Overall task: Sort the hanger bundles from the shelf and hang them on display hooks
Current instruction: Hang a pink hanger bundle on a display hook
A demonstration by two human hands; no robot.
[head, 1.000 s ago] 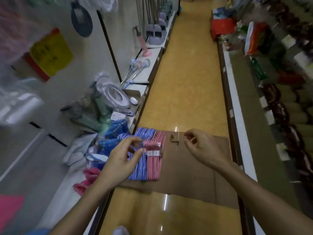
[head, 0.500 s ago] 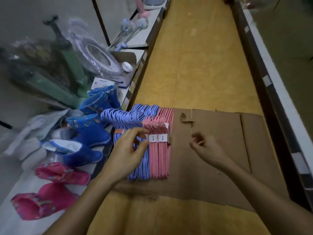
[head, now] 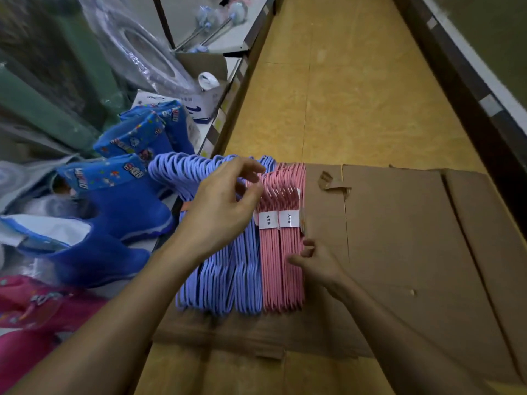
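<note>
Several lilac-blue hanger bundles (head: 219,280) and a pink hanger bundle (head: 281,266) with two white labels (head: 288,218) lie side by side on flattened cardboard (head: 399,252). My left hand (head: 225,206) reaches over the blue hooks, its thumb and fingertips curled at the pink bundle's hooks. My right hand (head: 316,263) pinches the right edge of the pink bundle, low on its side. The left hand covers the middle of the blue bundles.
Blue children's boots (head: 128,201) and pink boots (head: 34,323) fill the low shelf at left, with wrapped goods and a white box (head: 199,106) behind them. Yellow aisle floor (head: 342,95) runs ahead. The opposite shelf's base (head: 470,95) borders the right.
The view has dipped and closed in on the hangers. My left hand slid up to the hooks. My right hand moved left from the bare cardboard onto the pink bundle's edge.
</note>
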